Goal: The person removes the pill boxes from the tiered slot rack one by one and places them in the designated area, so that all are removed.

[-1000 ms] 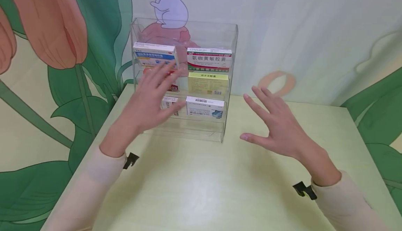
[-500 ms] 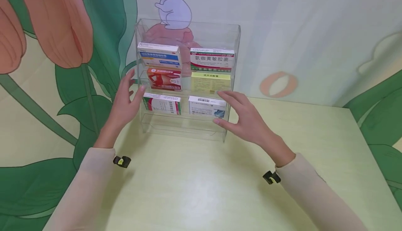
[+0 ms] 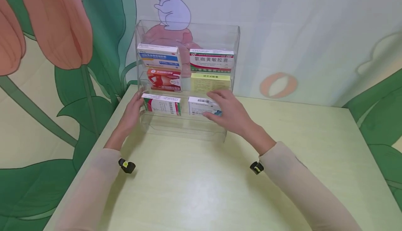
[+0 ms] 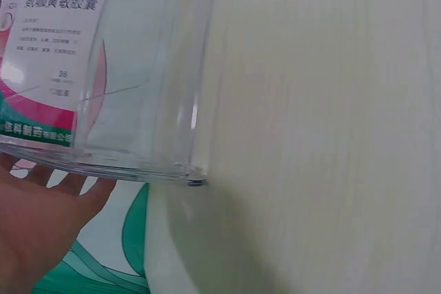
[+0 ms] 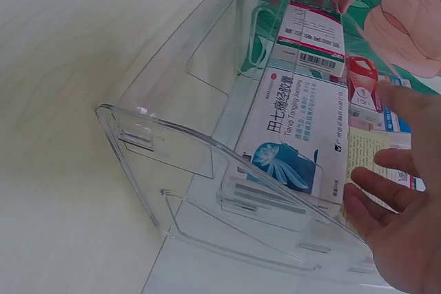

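A clear acrylic rack [image 3: 185, 133] stands on the table with medicine boxes in its tiers. My left hand [image 3: 130, 114] touches the rack's left side panel; its fingers lie along the outside, beside the lower-left medicine box [image 3: 163, 106], which is white, red and green. My right hand [image 3: 233, 114] has its fingers spread at the rack's right side, in front of the white medicine box with a blue picture [image 3: 197, 110]. In the right wrist view that white box [image 5: 296, 129] sits in its tier, with the right fingers [image 5: 396, 191] close to it; contact cannot be told.
Above stand a red box [image 3: 164, 81], a yellow box [image 3: 210, 83], a blue-and-white box [image 3: 158, 57] and a white-and-red box [image 3: 211, 60]. The pale table [image 3: 194, 189] extends in front and right. A printed curtain [image 3: 314, 49] hangs behind.
My left hand has moved from in front of the boxes to the rack's left side. My right hand has moved left from beside the rack to its right front. The boxes look unmoved.
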### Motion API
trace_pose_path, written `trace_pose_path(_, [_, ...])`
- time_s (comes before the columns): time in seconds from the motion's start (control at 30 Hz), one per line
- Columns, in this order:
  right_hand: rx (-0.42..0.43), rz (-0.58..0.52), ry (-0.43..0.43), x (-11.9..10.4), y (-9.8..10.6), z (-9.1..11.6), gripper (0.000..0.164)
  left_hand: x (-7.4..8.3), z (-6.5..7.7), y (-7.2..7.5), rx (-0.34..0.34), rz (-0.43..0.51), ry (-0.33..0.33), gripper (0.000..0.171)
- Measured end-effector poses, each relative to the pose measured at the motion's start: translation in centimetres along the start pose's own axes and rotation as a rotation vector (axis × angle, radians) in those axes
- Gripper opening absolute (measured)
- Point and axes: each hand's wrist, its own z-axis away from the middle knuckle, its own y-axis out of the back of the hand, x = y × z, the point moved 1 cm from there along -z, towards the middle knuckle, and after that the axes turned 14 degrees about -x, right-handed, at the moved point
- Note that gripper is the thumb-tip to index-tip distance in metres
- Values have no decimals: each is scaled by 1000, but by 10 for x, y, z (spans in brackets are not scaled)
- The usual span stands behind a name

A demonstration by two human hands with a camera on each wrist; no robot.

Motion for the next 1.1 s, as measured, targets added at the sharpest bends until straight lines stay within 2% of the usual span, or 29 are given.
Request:
trace_pose_path(0.2, [-41, 93, -44, -4, -6, -8, 62, -13, 2, 2, 32, 32, 20, 60])
trace_pose_path(0.3, [-35, 122, -42, -5, -8, -9, 53, -18, 3, 5, 18, 63, 37, 61])
trace_pose_path(0.4, [-20, 148, -32, -5, -9, -8, 44, -22, 5, 8, -15, 139, 52, 66])
trace_pose_path(0.53, [18, 161, -5, -4, -9, -7, 32, -23, 7, 8, -53, 269, 23, 70])
trace_pose_path(0.7, [70, 164, 19, -3, -9, -7, 22, -23, 5, 8, -75, 336, -20, 69])
trace_pose_path(0.93, [36, 174, -30, -3, -5, -11, 20, -21, 0, 7, -67, 382, -38, 66])
trace_pose_path(1.1, [-6, 164, -22, -2, -5, -14, 24, -22, 1, 6, -49, 394, -36, 67])
